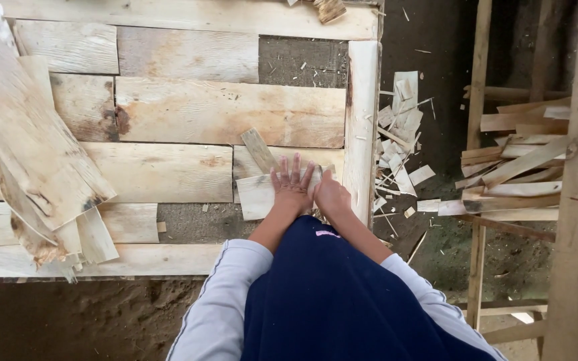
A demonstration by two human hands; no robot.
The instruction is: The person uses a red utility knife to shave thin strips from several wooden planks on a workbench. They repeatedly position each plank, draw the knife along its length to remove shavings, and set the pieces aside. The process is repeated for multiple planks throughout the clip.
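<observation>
My left hand (292, 182) lies flat, fingers spread, on a small pale wood piece (259, 195) set among the boards inside a wooden frame (361, 113). My right hand (331, 194) rests beside it at the piece's right end, close to the frame's right rail; its fingers are curled and partly hidden. A narrow wood strip (258, 149) lies tilted just above the piece. Pale boards (229, 111) fill most of the frame in rows.
A stack of thin wood sheets (31, 144) lies across the frame's left side. Wood scraps (399, 140) litter the dark ground right of the frame. Further right, slats (513, 174) rest on a wooden rack. A gap (302, 61) in the boards shows grey ground.
</observation>
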